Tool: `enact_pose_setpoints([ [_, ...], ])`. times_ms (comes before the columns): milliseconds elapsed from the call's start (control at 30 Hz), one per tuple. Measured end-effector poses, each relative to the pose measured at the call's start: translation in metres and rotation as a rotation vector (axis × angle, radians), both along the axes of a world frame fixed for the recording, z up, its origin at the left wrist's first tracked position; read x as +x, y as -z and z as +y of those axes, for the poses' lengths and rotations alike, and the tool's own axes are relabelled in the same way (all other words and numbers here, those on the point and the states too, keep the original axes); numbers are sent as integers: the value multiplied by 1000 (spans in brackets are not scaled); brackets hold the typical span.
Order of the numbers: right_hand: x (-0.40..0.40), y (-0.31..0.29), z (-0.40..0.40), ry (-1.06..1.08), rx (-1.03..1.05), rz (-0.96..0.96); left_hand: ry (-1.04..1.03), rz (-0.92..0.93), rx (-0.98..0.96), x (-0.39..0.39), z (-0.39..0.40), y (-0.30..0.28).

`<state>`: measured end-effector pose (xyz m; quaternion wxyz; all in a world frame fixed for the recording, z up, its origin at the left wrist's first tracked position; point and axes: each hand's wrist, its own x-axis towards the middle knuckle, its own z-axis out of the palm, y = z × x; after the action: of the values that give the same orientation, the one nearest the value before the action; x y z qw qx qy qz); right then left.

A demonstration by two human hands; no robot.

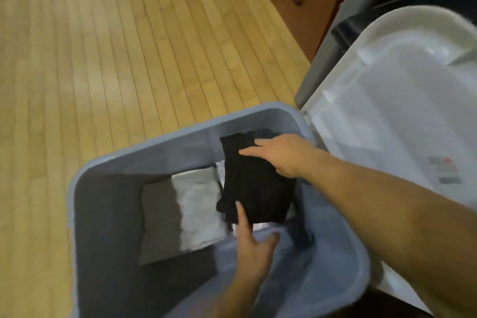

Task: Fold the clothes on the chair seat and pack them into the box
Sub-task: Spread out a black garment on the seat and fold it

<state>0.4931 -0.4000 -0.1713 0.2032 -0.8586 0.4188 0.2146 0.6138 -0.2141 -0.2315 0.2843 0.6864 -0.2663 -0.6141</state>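
The folded black garment (pixel 254 186) sits inside the blue-grey storage box (pixel 87 170), toward its right-hand wall, lying partly on a folded grey-and-white piece (pixel 191 212) already on the bottom. The right hand (pixel 281 155) rests flat on the black garment's upper edge, fingers straight and spread, pressing it down. The left hand (pixel 251 245) reaches in from below with its fingers extended, the forefinger touching the garment's near edge; it seems to steady or tuck rather than pinch, though the blur makes that hard to confirm. The box's white lid (pixel 402 100) stands open on the right, above the wooden floor (pixel 116 46).

As a judgement of progress: at least two folded items are packed, and this one is being settled into place, so the packing is well under way. The chair seat is out of sight, so how many clothes remain to fold cannot be told; closing the lid also appears undone
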Motion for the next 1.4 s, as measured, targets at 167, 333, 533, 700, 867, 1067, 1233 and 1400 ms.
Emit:
enact_pose_setpoints([
  [167,22,95,-29,-108,111,98,54,-20,196,1,9,66],
  [333,27,134,-35,51,179,75,245,-102,305,9,16,83],
  [533,39,152,-31,251,86,13,914,-533,220,33,-14,80],
  [700,33,162,0,915,157,-274,940,-872,-386,51,-70,93],
  [867,34,147,24,924,-48,-442,1267,-1004,-220,68,-108,144],
  [1067,41,155,113,1426,100,-388,1236,-1084,-179,63,-104,159],
  [1233,43,171,112,1557,425,-211,1212,-1066,-100,57,-101,158],
  [1400,31,127,108,1602,449,-251,1243,-1086,64,56,-100,139],
])
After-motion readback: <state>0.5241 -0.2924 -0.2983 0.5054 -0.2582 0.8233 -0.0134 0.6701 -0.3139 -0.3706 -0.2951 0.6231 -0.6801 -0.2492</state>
